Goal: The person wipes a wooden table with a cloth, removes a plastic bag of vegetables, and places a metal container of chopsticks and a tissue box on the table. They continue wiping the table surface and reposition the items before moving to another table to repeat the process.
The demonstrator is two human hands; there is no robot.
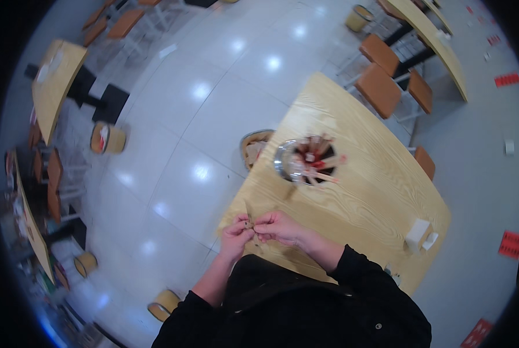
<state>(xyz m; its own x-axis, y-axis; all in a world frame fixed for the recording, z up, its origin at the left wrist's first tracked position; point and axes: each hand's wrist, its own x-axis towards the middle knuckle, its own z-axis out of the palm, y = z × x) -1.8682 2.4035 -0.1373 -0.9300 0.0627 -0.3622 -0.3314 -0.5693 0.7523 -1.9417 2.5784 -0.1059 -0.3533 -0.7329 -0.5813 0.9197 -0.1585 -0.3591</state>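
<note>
My left hand (235, 232) and my right hand (277, 227) meet over the near left edge of the wooden table (381, 191). The fingers of both are closed in a pinch on a thin brown strip (248, 216). One narrow end of the strip sticks up between the hands, and a bit shows below them. Its exact kind is too small to make out. Beyond my hands, a shiny metal container (283, 162) stands on the table, holding several slim sticks with red and pale parts (320, 165), blurred here.
A white box (417, 234) stands at the table's right side. Beside its far left edge, a bin (249, 152) sits on the tiled floor. Brown-seated stools (379, 88) and another table (445, 46) are at the far right; more tables, stools and bins line the left.
</note>
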